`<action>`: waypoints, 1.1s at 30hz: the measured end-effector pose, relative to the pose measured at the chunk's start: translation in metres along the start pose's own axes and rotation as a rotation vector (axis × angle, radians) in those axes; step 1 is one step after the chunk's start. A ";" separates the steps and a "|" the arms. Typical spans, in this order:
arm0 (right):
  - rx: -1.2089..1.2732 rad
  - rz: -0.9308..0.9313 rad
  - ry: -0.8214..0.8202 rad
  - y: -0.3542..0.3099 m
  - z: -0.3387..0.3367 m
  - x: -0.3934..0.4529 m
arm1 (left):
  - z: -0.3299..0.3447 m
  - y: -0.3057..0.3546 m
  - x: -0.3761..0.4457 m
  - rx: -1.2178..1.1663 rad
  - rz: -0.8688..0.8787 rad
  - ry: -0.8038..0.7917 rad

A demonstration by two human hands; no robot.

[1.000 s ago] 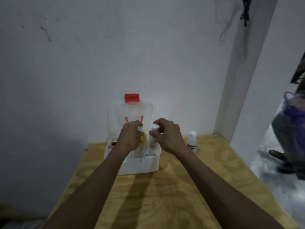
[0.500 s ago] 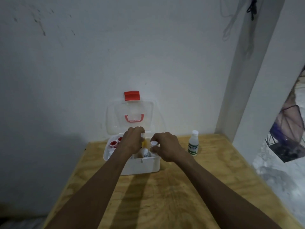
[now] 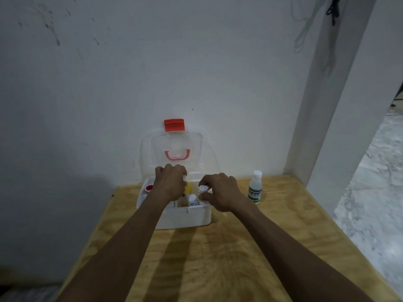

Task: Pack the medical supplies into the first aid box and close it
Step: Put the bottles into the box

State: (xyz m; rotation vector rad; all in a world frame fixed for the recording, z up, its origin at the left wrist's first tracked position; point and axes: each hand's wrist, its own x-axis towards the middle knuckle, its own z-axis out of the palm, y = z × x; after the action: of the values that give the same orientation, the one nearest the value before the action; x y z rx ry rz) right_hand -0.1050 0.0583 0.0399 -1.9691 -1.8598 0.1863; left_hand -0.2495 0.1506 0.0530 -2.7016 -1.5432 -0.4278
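The white first aid box [image 3: 185, 216] stands at the back of the wooden table, its clear lid [image 3: 150, 149] with a red latch leaning open against the wall. My left hand [image 3: 170, 184] reaches into the box, fingers closed on a white-capped yellow bottle [image 3: 187, 187]. My right hand [image 3: 220, 195] holds a small white-capped bottle [image 3: 203, 188] over the box's right side. Another white bottle [image 3: 193, 199] stands inside between my hands. A red-capped item [image 3: 149, 188] sits in the left compartment.
A clear bottle with a white cap and green label [image 3: 255, 188] stands on the table [image 3: 218, 258] right of the box. The wall is right behind the box. A white pillar [image 3: 327, 105] rises at the table's back right corner.
Both hands have dropped from above the box down into it, carrying their bottles. The camera tilted; the person seen at the right edge a second ago is out of view.
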 end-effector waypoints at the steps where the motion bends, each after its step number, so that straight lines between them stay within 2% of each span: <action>1: 0.008 0.004 0.001 0.000 0.000 0.000 | 0.002 -0.001 -0.001 -0.009 -0.016 0.017; 7: 0.023 0.015 0.010 0.001 0.003 0.002 | 0.004 0.000 0.003 -0.056 0.014 -0.013; 15: 0.023 0.019 0.003 0.000 0.001 -0.001 | -0.010 -0.004 0.000 0.027 0.053 -0.131; 20: 0.010 0.002 -0.026 -0.002 -0.004 -0.006 | -0.017 -0.004 -0.010 0.060 0.079 -0.152; 27: 0.035 0.018 -0.055 -0.006 -0.011 -0.013 | -0.025 -0.005 -0.022 0.017 0.038 -0.182; 30: 0.107 0.022 -0.015 -0.005 -0.021 -0.018 | -0.028 -0.006 -0.024 -0.005 0.029 -0.175; 33: 0.181 0.026 0.121 0.001 -0.036 -0.023 | -0.031 -0.009 -0.026 -0.035 0.006 -0.142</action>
State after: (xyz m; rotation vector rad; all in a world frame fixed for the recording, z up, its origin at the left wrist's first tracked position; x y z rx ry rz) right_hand -0.0929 0.0281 0.0682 -1.8406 -1.6799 0.2301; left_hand -0.2768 0.1294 0.0756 -2.8182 -1.5740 -0.2701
